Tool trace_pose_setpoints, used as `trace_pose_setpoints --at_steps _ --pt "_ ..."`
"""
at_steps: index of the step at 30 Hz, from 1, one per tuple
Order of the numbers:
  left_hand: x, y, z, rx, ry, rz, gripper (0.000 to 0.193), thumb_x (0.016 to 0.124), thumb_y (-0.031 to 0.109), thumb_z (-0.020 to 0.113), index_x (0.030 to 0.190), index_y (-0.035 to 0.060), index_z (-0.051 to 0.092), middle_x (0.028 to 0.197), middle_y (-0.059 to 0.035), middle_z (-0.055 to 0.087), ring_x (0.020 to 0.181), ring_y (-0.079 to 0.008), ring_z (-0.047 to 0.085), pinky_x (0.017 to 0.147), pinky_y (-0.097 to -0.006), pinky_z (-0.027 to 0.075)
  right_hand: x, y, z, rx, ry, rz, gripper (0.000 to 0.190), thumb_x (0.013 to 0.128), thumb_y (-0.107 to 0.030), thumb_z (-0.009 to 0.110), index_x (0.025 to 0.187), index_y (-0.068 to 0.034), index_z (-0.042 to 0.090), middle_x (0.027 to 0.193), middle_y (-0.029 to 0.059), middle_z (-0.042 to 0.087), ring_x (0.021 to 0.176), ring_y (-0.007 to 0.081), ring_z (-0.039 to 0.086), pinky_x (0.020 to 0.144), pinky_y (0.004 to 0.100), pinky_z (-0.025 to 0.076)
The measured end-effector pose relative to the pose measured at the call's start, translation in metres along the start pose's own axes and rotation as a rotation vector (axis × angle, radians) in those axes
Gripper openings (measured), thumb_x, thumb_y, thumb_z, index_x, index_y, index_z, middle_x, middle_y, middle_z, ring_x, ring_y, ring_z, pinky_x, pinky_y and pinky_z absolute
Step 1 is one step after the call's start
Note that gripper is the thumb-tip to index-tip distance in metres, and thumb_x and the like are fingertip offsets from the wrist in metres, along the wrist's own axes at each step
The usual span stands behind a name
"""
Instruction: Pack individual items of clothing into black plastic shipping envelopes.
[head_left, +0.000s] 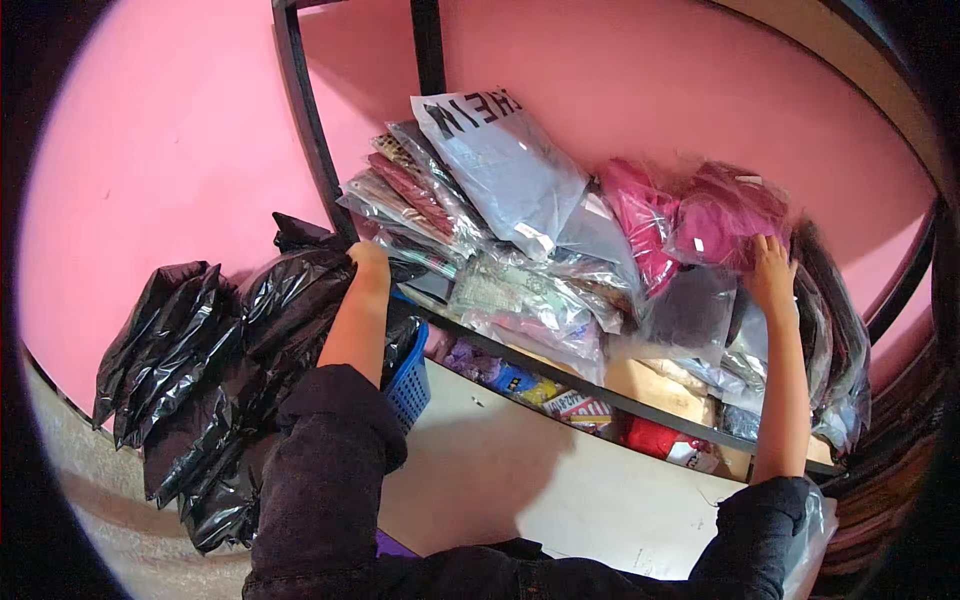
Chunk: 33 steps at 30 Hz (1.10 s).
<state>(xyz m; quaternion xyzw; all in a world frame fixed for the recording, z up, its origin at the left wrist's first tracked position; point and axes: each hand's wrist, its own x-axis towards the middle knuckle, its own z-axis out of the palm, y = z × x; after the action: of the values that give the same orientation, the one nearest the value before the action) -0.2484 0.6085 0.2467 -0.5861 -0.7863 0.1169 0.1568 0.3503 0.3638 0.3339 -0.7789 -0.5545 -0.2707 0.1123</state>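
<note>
My left hand (369, 259) is at the upper right edge of a heap of black plastic bags (289, 300), beside the shelf post. Its fingers are mostly hidden, so its grip does not show. My right hand (772, 281) reaches onto the shelf and rests against a magenta garment in a clear plastic bag (724, 221); whether it pinches the bag is unclear. To its left lie a bright pink bagged garment (637, 217) and a dark bagged garment (690, 304). A pale blue garment in a bag with large lettering (510, 176) tops a fanned stack of bagged clothes (420, 202).
A black-framed shelf (570, 386) holds the bags against a pink wall (187, 150). Coloured packages (525, 379) sit on a lower level behind a white surface (465, 472). A blue perforated basket (409, 386) stands under my left forearm. More bagged garments (832, 322) lean at the right.
</note>
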Motion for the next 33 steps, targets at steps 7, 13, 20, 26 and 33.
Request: trace_pose_setpoints --at_steps 7,13,20,26,33 --pt "-0.046 -0.016 -0.107 0.187 0.424 0.279 0.020 0.084 0.018 0.058 0.096 0.0138 0.074 0.097 -0.0047 0.072 0.086 -0.0225 0.070 0.064 -0.0442 0.056 -0.036 -0.113 -0.055 0.659 0.215 -0.323 0.055 0.068 -0.008 0.070 0.120 -0.003 0.053 0.124 0.0195 0.051 0.115 0.0377 0.049 0.100 0.0436 0.039" --pt "-0.131 -0.035 -0.195 0.092 0.770 0.563 0.015 0.079 0.010 0.056 0.075 0.0079 0.071 0.078 -0.0105 0.069 0.074 -0.0258 0.070 0.061 -0.0391 0.056 -0.058 -0.284 -0.076 1.122 0.217 -0.560 0.100 0.058 -0.032 0.086 0.137 0.002 0.035 0.139 0.0237 0.041 0.132 0.0385 0.036 0.109 0.0463 0.030" --pt "-0.222 -0.094 -0.239 0.092 0.926 0.813 0.012 0.078 0.011 0.056 0.080 0.0086 0.067 0.076 -0.0104 0.068 0.072 -0.0264 0.068 0.061 -0.0378 0.055 -0.049 -0.331 -0.155 0.803 0.280 -0.435 0.061 0.061 -0.007 0.078 0.115 -0.006 0.050 0.096 0.0139 0.061 0.094 0.0331 0.060 0.075 0.0435 0.051" --pt "-0.264 -0.193 -0.292 0.136 1.266 0.543 0.015 0.081 0.010 0.052 0.093 0.0103 0.061 0.084 -0.0075 0.065 0.078 -0.0244 0.068 0.059 -0.0370 0.054 -0.017 -0.363 -0.261 0.758 1.083 -0.481 0.016 0.067 -0.003 0.061 0.079 -0.011 0.055 0.077 0.0045 0.055 0.077 0.0253 0.058 0.060 0.0375 0.050" --pt "-0.367 -0.338 -0.297 0.197 1.325 0.268 0.057 0.065 0.001 0.067 0.121 0.0094 0.057 0.110 -0.0150 0.063 0.104 -0.0349 0.058 0.089 -0.0429 0.046 -0.023 -0.464 -0.360 1.106 1.603 -0.524 0.010 0.068 -0.014 0.059 0.077 -0.017 0.056 0.073 0.0000 0.052 0.071 0.0206 0.056 0.054 0.0342 0.045"
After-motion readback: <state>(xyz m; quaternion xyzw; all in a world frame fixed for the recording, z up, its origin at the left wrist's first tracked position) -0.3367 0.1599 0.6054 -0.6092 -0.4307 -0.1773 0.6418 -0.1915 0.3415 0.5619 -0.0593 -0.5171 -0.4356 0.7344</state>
